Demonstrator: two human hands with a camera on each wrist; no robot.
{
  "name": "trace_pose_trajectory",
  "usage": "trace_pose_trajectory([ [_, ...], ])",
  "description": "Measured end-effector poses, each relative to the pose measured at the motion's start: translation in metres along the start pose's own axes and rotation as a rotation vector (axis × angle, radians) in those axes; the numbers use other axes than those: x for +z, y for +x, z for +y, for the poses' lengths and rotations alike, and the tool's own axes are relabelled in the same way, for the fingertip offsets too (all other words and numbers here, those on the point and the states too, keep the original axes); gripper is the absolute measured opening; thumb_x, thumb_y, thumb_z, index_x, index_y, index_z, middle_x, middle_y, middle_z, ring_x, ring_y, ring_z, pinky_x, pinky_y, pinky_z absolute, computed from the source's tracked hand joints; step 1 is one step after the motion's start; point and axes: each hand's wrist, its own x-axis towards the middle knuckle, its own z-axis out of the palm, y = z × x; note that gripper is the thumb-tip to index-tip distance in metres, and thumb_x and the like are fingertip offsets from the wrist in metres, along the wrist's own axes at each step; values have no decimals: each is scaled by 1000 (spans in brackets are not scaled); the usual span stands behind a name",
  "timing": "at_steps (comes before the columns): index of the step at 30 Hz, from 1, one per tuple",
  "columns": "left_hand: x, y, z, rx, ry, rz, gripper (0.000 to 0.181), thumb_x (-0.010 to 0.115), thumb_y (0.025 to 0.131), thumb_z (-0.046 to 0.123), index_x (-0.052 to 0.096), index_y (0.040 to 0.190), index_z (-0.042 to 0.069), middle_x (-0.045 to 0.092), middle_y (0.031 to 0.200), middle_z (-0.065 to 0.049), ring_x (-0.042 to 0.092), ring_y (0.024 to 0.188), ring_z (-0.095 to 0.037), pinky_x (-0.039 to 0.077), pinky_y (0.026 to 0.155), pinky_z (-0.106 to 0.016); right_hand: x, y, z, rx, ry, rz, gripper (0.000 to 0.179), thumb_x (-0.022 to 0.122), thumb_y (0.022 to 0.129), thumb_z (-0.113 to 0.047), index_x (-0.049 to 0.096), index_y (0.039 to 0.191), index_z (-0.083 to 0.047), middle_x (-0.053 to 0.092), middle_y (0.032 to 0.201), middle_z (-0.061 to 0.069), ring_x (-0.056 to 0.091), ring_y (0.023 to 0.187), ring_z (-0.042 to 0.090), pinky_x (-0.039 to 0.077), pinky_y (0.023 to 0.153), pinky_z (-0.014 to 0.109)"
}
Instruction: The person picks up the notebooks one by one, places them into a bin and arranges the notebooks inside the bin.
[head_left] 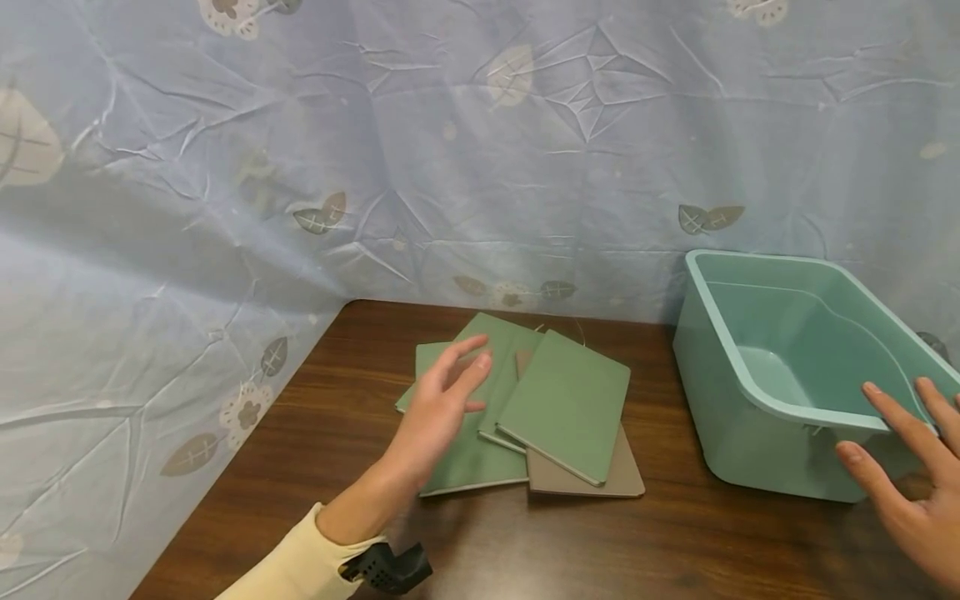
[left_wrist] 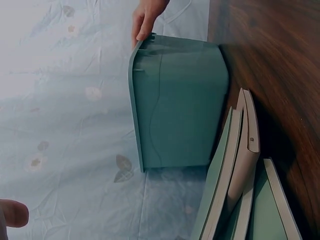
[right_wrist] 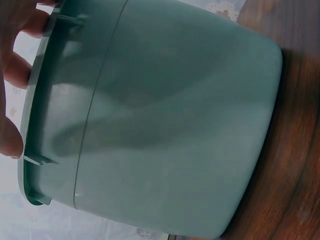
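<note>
Several notebooks lie in a loose overlapping pile on the wooden table. On top is a small green notebook (head_left: pixel 570 408); a brown notebook (head_left: pixel 626 467) shows beneath it, and a larger green notebook (head_left: pixel 472 462) lies to the left. My left hand (head_left: pixel 431 417) hovers over the left side of the pile, its fingers relaxed and holding nothing. At the right, my right hand (head_left: pixel 926 483) spreads its fingers at the near rim of a teal plastic bin (head_left: pixel 690 392). In the right wrist view, fingertips (right_wrist: pixel 17 72) are right at the bin's rim.
The bin stands upright at the table's right, with its bare floor visible. Behind the brown wooden table (head_left: pixel 315 400) and along its left side hangs a pale blue curtain (head_left: pixel 450 167) printed with leaves. A black strapped device (head_left: pixel 386 567) sits on my left wrist.
</note>
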Motion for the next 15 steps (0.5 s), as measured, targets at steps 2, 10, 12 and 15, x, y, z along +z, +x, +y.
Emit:
trace_pose_trajectory([
  [2, -1, -1, 0, -15, 2, 2, 46, 53, 100, 47, 48, 142, 31, 49, 147, -1, 56, 126, -26, 51, 100, -48, 0, 0, -1, 16, 15, 4, 56, 65, 94, -42, 50, 146, -26, 26, 162, 15, 14, 152, 40, 7, 123, 62],
  [10, -3, 8, -11, -103, 26, -30, 48, 58, 96, 50, 49, 140, 30, 50, 144, 1, 51, 131, -24, 48, 103, -50, 2, -1, 0, 16, 78, 44, 48, 66, 95, -32, 56, 141, -20, 34, 158, 17, 16, 152, 40, 5, 124, 60],
  [12, 0, 11, -16, -138, 42, -44, 50, 59, 95, 52, 50, 139, 30, 51, 144, -2, 53, 129, -27, 48, 103, -50, 2, -2, 0, 19, 94, 64, 46, 65, 96, -29, 58, 139, -18, 36, 157, 17, 18, 152, 38, 7, 124, 59],
  [15, 5, 14, -23, -184, 44, -74, 55, 59, 94, 54, 49, 141, 27, 51, 144, -7, 53, 129, -31, 48, 103, -49, 1, -3, 1, 24, 94, 84, 43, 64, 97, -27, 59, 138, -17, 37, 156, 16, 19, 151, 36, 7, 124, 59],
])
